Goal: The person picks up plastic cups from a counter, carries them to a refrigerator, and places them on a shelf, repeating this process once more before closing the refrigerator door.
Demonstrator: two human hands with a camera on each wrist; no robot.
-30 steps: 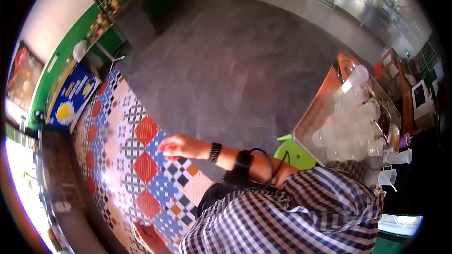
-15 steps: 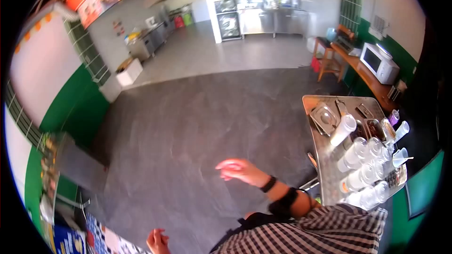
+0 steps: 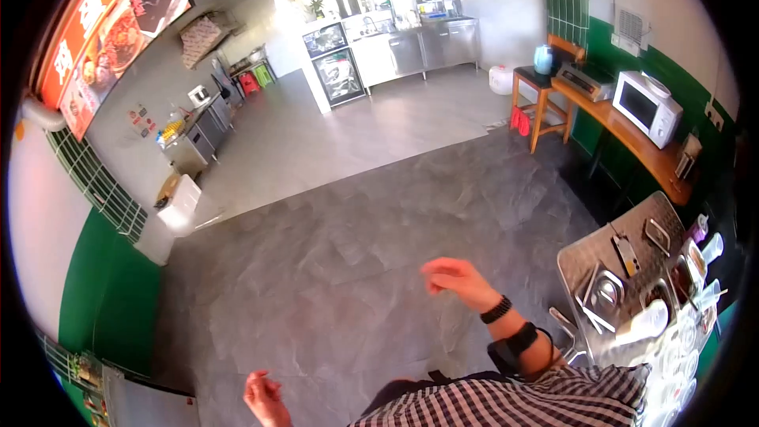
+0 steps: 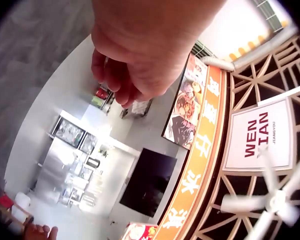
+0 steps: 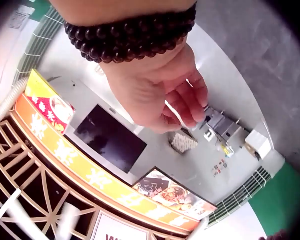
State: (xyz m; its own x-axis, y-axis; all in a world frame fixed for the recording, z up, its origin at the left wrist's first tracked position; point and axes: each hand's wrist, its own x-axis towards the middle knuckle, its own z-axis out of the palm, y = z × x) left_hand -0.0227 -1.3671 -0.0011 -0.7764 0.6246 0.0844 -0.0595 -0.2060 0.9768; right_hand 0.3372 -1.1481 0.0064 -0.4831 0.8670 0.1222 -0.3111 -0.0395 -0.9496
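Note:
In the head view the left hand (image 3: 266, 400) hangs above the grey floor at the bottom, holding nothing, its fingers loosely bent. The right hand (image 3: 462, 280), with a dark bracelet (image 3: 496, 309) on the wrist, is held out over the floor, also with nothing in it. Loosely curled fingers show on the left hand (image 4: 135, 55) in the left wrist view. In the right wrist view the right hand (image 5: 152, 90) has relaxed, bent fingers, with dark beads (image 5: 132, 37) round its wrist. Neither hand touches anything.
At the right stands a steel table (image 3: 581, 257) with cups, trays and utensils. Behind it are a wooden counter (image 3: 613, 122) with a microwave (image 3: 648, 108) and a stool (image 3: 545, 107). Steel cabinets (image 3: 407, 51) line the back. A grey cabinet (image 3: 146, 399) is at lower left.
The view has swung from the tiled floor and left wall toward the back kitchen. The right hand now appears further right in the picture. Both hands remain without anything in them.

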